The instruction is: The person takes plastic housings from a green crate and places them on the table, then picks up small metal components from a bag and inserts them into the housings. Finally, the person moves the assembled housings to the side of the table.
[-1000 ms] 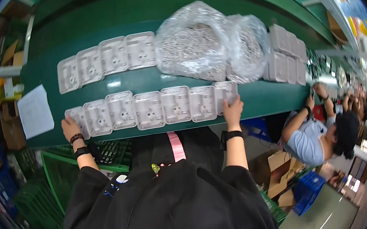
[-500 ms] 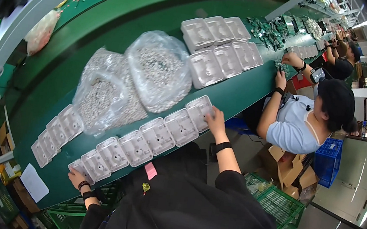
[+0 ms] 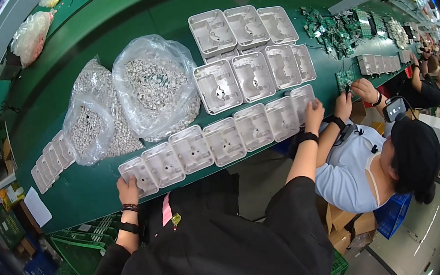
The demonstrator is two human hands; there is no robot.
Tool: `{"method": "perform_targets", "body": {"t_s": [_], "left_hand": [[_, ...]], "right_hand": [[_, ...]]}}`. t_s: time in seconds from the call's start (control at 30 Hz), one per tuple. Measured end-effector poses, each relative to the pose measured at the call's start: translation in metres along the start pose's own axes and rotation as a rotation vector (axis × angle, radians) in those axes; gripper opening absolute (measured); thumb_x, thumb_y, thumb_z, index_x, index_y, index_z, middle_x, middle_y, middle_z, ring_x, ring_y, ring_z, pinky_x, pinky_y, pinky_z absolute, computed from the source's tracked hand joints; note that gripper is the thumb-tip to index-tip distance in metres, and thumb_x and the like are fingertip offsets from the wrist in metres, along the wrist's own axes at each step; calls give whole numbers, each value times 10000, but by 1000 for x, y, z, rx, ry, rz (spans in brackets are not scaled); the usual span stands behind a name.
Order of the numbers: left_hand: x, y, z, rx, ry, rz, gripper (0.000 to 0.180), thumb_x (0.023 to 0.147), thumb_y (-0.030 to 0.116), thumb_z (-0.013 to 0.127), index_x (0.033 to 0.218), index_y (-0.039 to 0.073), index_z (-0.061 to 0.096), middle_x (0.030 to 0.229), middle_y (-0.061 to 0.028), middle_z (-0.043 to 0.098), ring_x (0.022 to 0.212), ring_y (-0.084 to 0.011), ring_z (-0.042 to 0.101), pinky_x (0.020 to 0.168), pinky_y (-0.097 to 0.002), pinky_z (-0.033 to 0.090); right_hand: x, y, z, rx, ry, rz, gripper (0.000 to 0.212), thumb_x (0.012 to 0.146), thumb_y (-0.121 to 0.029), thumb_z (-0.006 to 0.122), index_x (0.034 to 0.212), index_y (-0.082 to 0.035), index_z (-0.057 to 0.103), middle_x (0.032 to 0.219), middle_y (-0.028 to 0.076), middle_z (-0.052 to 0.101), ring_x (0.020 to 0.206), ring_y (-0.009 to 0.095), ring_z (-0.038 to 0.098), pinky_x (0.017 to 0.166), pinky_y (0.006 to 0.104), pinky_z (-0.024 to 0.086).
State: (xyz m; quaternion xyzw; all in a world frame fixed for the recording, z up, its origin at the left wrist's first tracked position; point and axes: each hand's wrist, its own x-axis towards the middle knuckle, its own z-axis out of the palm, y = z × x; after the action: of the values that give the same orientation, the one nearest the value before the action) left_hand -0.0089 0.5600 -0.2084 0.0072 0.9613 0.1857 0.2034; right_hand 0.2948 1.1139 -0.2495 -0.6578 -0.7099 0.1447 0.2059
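A row of several open, pale grey-white plastic housings (image 3: 192, 149) lies side by side along the near edge of the green workbench. My left hand (image 3: 128, 191) grips the housing at the row's left end, fingers curled over its rim. At the other end, my right hand (image 3: 314, 116) is closed on the last housing (image 3: 301, 101). The row is pressed together between my two hands. Small round dark holes or parts show inside the housings. Just behind the row's right half, more housings (image 3: 218, 86) stand stacked in two rows.
Two clear plastic bags (image 3: 124, 65) of small whitish parts stand on the workbench (image 3: 93, 188). Shorter housings (image 3: 58, 153) and a white paper (image 3: 37, 207) lie left. A co-worker (image 3: 360, 160) handles a green circuit board (image 3: 343, 78) at right, near piled boards (image 3: 331, 33).
Both hands have moved right along the bench edge, and the row of housings has slid with them. It now lies in front of the stacked housings. The view has also shifted.
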Motion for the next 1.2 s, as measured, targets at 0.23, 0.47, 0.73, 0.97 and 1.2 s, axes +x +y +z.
{"method": "perform_targets", "body": {"t_s": [0.23,0.47,0.73,0.97,1.2], "left_hand": [[3,-13,11,-186,-96,18,418,777,281,558,1056,-21,483,1019,-183,504,944,-342,499,812,-388,395],[10,9,-1,-70,-102,92,349,769,268,558,981,1,484,987,-188,515,926,-359,510,782,-407,410],[22,16,-19,122,-282,103,324,789,301,521,929,13,473,888,-230,572,835,-417,542,714,-481,435],[29,13,-20,293,-306,309,307,809,292,485,895,-3,479,762,-247,596,724,-428,567,654,-502,448],[38,-9,-36,193,-281,443,288,812,261,481,876,-20,480,708,-234,590,671,-411,569,618,-500,449]], "right_hand": [[17,-24,-1,-32,-92,25,411,793,-301,564,1142,-92,511,1048,195,514,987,360,495,862,409,399],[-113,-124,-10,58,36,-566,206,766,-184,546,880,-13,531,850,184,507,784,338,475,658,433,379],[-312,-226,-4,76,-453,-820,188,747,-182,592,872,-64,517,736,75,564,696,259,573,591,360,461],[-332,-229,27,-353,-448,-814,167,737,-161,585,784,-67,456,672,59,566,670,199,596,534,341,484],[-352,-236,18,-252,-434,-850,91,701,-90,534,752,-59,464,630,58,554,610,179,594,485,272,485]]}}
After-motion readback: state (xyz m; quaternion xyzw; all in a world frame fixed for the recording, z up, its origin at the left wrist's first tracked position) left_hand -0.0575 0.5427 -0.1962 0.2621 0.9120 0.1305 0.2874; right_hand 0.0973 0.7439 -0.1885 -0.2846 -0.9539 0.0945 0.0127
